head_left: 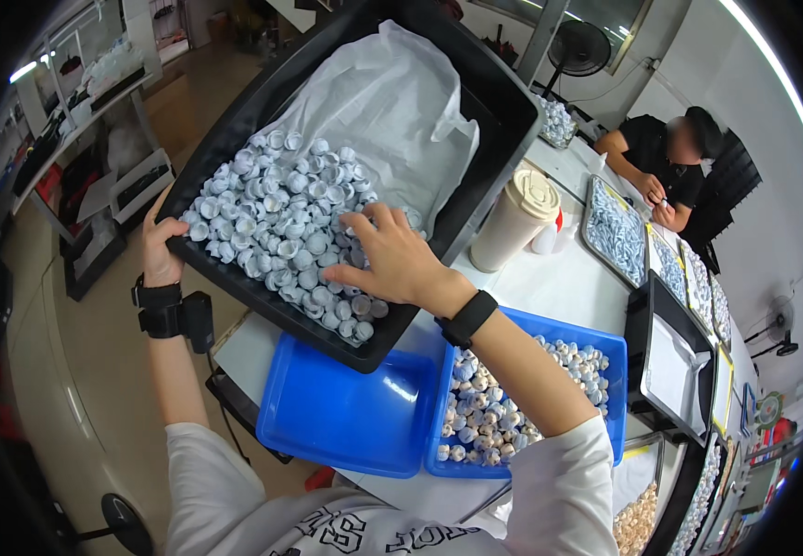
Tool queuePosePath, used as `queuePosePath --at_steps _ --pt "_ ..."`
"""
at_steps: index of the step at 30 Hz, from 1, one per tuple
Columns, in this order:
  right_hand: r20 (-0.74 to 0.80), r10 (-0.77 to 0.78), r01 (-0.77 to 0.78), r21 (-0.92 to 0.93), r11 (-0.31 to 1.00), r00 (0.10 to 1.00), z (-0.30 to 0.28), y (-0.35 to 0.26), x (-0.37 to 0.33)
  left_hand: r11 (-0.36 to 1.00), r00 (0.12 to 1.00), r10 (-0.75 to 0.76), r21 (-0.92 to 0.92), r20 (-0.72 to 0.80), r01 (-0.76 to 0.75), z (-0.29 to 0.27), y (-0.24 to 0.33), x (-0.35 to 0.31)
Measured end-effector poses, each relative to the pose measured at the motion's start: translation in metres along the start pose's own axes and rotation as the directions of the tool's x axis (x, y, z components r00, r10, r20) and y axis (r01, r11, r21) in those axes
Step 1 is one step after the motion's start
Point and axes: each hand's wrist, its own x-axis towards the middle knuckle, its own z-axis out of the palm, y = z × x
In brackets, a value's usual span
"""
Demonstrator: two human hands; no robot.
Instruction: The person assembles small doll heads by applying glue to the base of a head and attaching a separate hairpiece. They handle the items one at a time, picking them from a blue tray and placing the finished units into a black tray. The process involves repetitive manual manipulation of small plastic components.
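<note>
A large black tray (477,83) is tilted, its near-left corner low and its far side raised. My left hand (163,248) grips the rim at its left corner, fingers wrapped over the edge. Many small pale blue-white cup-shaped pieces (276,218) are heaped in the tray's lower half, beside a crumpled white liner sheet (388,116). My right hand (394,258) rests on the heap with thumb and fingers spread, touching the cups. Below the tray's near corner stands a blue plastic bin (346,412) whose floor shows bare.
A second blue bin (620,398) holds small round white-and-tan pieces. Behind it stand a lidded cream-coloured cup (517,218) and a metal tray (616,227) of pale blue parts. A co-worker (670,167) sits across the table. Another black tray (647,403) lies at right.
</note>
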Motion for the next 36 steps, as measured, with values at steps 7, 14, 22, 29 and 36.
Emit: queuePosePath --at_steps 7,14,22,29,36 --pt "-0.002 0.05 -0.05 -0.011 0.999 0.999 0.011 0.0 0.004 0.98 0.973 -0.137 -0.17 -0.188 0.105 -0.019 -0.041 0.037" --pt "-0.035 0.064 -0.064 -0.015 0.998 0.997 0.015 0.0 0.002 0.974 0.959 -0.155 -0.202 -0.237 0.107 -0.013 -0.044 0.041" --pt "-0.052 0.034 -0.033 0.02 0.999 0.998 0.026 0.011 0.011 0.984 0.968 -0.065 -0.174 -0.242 0.022 -0.016 -0.038 0.043" --pt "-0.045 0.072 -0.073 -0.034 0.997 0.996 0.036 0.006 0.014 0.974 0.951 -0.14 -0.211 -0.277 0.082 -0.01 -0.038 0.043" --pt "0.031 0.143 -0.142 -0.041 0.989 0.989 0.034 -0.001 0.022 0.981 0.95 -0.122 -0.18 -0.287 0.071 -0.017 -0.041 0.049"
